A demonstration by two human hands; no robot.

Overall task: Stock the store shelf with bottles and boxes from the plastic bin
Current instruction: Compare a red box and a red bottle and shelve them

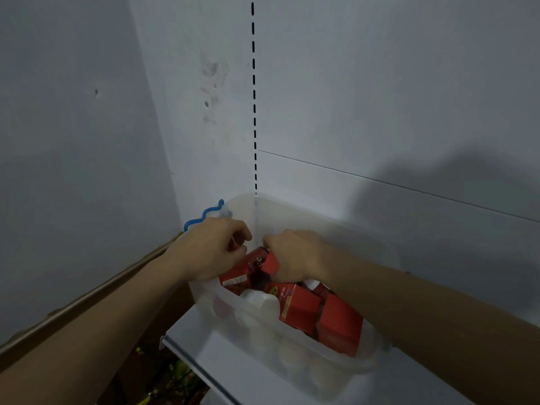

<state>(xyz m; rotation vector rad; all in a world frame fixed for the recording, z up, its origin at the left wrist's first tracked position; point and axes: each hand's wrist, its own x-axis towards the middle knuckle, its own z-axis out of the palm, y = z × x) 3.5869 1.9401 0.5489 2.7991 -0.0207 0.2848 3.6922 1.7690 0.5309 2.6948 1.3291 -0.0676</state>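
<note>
Hands meet over the far end of the clear plastic bin (292,358), which sits on the white shelf (187,337) against the wall. The left hand (211,248) and right hand (296,255) both curl their fingers around a red box (249,267) at the top of the pile. More red boxes (339,328) and a white bottle (261,302) lie inside; a blue handle (204,214) shows at the far rim.

head view, looking down, close over bin (292,355), lighting seemingly dim
</note>
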